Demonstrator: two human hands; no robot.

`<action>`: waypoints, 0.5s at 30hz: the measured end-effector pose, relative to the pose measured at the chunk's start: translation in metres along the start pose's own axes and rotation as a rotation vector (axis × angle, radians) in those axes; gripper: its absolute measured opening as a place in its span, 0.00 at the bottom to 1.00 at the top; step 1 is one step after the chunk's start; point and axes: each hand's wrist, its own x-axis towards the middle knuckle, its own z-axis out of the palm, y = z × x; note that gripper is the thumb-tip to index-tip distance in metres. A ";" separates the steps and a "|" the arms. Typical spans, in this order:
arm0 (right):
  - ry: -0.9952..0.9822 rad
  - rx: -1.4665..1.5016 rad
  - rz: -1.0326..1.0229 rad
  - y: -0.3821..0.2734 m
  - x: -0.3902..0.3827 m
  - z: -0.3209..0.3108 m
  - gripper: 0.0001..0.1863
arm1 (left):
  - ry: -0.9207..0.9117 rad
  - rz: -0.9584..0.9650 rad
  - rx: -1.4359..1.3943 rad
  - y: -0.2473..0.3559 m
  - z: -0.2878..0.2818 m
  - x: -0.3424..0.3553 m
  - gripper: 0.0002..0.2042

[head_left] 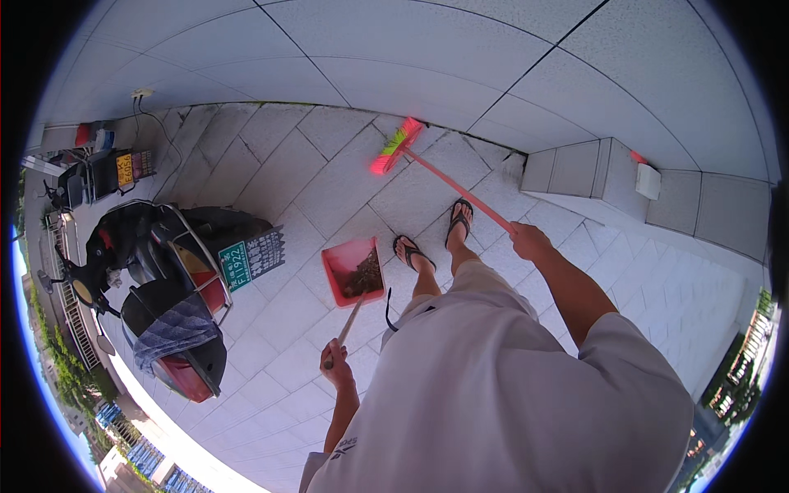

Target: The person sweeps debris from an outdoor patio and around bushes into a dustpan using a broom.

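My right hand (531, 241) is wrapped round the upper end of a broom's red handle. The broom (398, 146), with pink and yellow-green bristles, reaches away to the paving near the foot of the wall. In my left hand (337, 366) is the stick handle of a red dustpan (330, 264). The dustpan lies on the paving left of my feet, with a heap of brown debris (362, 275) inside it. A gap of bare paving separates the broom head from the dustpan.
A black scooter (164, 287) with a dark cloth on its seat stands at the left, close to the dustpan. Another scooter (90, 177) is parked farther left. A tiled wall (394, 74) runs along the far side, with a stone ledge (575, 177) at the right.
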 end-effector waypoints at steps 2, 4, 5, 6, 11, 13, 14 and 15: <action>0.014 0.019 0.011 0.011 -0.031 0.012 0.13 | -0.023 -0.016 -0.010 -0.005 -0.005 0.009 0.18; 0.035 0.039 0.027 0.020 -0.061 0.018 0.12 | -0.051 -0.011 -0.014 0.000 0.000 0.015 0.17; 0.029 0.051 0.036 0.022 -0.077 0.020 0.12 | -0.069 -0.007 -0.006 0.005 0.003 0.018 0.17; 0.023 0.064 0.041 0.020 -0.093 0.018 0.11 | -0.085 -0.001 0.003 0.011 0.007 0.020 0.17; 0.034 0.086 0.055 0.010 -0.128 0.014 0.11 | -0.129 0.036 0.054 0.018 0.014 0.026 0.18; 0.071 0.078 0.014 0.006 -0.110 0.011 0.12 | -0.167 0.041 0.055 0.027 0.021 0.031 0.18; 0.070 0.082 0.021 0.009 -0.099 0.014 0.12 | -0.172 0.041 0.061 0.031 0.024 0.034 0.18; 0.082 0.066 0.036 0.011 -0.084 0.019 0.12 | -0.193 0.070 0.078 0.034 0.026 0.037 0.18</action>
